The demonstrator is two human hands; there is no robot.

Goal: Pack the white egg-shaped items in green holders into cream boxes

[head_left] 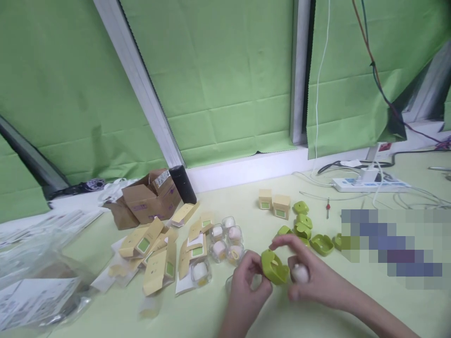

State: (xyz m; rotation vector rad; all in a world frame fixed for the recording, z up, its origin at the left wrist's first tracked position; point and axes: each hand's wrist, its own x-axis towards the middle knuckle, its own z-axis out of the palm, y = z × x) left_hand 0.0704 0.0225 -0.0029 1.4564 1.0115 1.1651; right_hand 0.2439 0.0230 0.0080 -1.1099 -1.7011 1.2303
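Green cloth bkgd (218, 70), pale green bench (246, 206) in front.

Hard to read:
- mosaic patch (391, 246) on right of bench hides whatever sits there
- both forearms cut off at bottom edge
- clear bag (31, 277) far left is smeared and runs out of frame, contents not legible
- something clear under the left hand (246, 281), mostly covered, can't ID

Left hand: grip closed, thumb + fingertips pinching left edge of green shell (274, 267).

Right hand (313, 277): grip curled round white roll (300, 272). The roll sits on the palm side, partly hidden by fingers. Index finger arches over top of shell; can't tell if it touches.

Shell is between the two hands, tilted, right edge just beside the roll. Contact there not clear. Looks clear of the bench, not sure.

Around:
- spare green shells (310, 230) just behind right hand
- clear tubs w/ rolls (225, 239) behind left hand
- flat yellow cartons (155, 249) further left
- brown box (148, 199) + black cylinder (183, 183) near wall
- two small made-up boxes (275, 203) behind the shells
- power strip (366, 184) w/ cables far right
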